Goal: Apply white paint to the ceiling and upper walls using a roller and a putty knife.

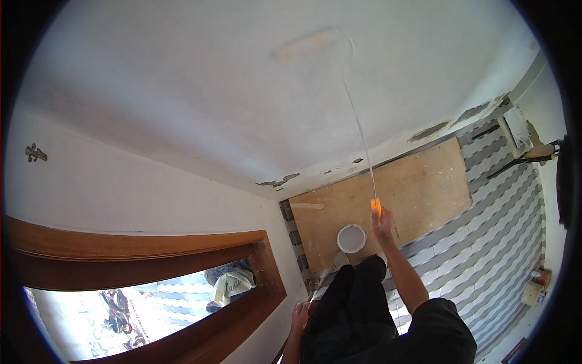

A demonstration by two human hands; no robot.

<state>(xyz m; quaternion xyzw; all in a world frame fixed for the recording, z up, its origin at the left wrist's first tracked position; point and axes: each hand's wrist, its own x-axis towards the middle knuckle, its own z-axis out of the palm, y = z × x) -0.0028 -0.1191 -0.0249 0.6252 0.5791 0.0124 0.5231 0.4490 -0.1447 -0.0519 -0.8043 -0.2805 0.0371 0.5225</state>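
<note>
My right hand [382, 223] is closed around the orange handle of a long paint roller [359, 121]. Its thin wire frame runs up to a pale sleeve, blurred, which appears to lie against the white wall [212, 79]. Below that hand, a round white bucket [351, 238] with pale contents and a smeared rim stands in front of my feet. My left hand [300, 314] hangs low beside my thigh, near the wooden frame. It is small and partly covered, so whether its fingers hold anything is unclear.
A brown board [418, 182] covers part of the grey-and-white patterned floor [485, 236]. Plaster is peeling along the wall's foot [429, 131]. A wood-framed opening [276, 285] is at left, a hook [36, 153] above it. Small containers [533, 293] stand at right.
</note>
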